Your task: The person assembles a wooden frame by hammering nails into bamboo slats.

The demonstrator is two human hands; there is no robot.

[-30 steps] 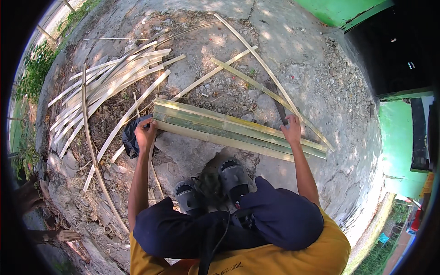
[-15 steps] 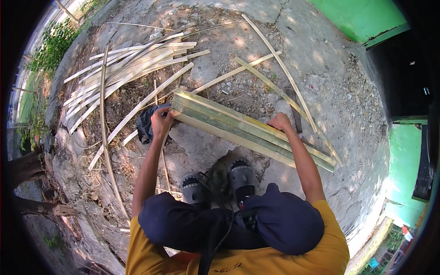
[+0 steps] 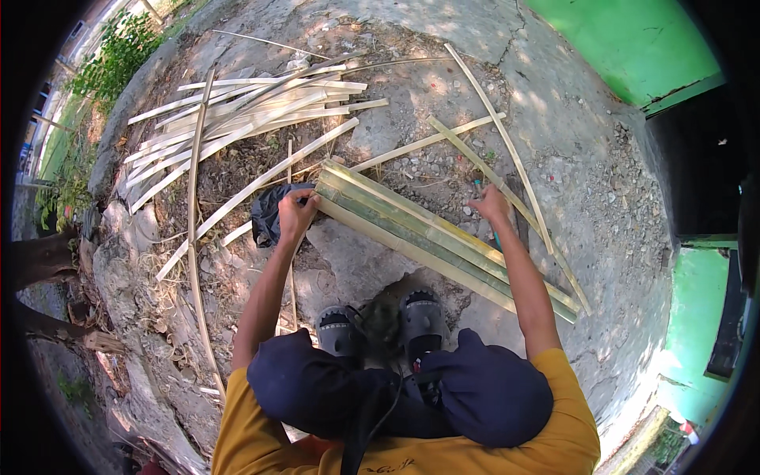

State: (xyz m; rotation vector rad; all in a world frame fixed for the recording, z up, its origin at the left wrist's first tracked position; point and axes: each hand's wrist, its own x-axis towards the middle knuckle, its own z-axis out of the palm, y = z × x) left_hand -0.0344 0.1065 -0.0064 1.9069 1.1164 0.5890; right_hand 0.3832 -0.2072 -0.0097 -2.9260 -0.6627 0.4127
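A row of split bamboo slats, green and pale, lies side by side in front of my feet, slanting from upper left to lower right. My left hand is closed at the slats' left end, thumb and fingers pinching the near edge. Beyond the slats is my right hand, its fingers curled. A slim teal object shows above and below that hand and seems to be held in it; its kind is hidden. My right forearm crosses over the slats.
Many pale bamboo strips lie piled at the upper left. Several longer strips cross on the ground at the right. A black plastic bag sits beside my left hand. A green wall stands at the upper right.
My right hand has left the slats' far edge and moved slightly up and away, and the teal object now shows at it. The left hand still pinches the slats' end; the slats have fanned slightly.
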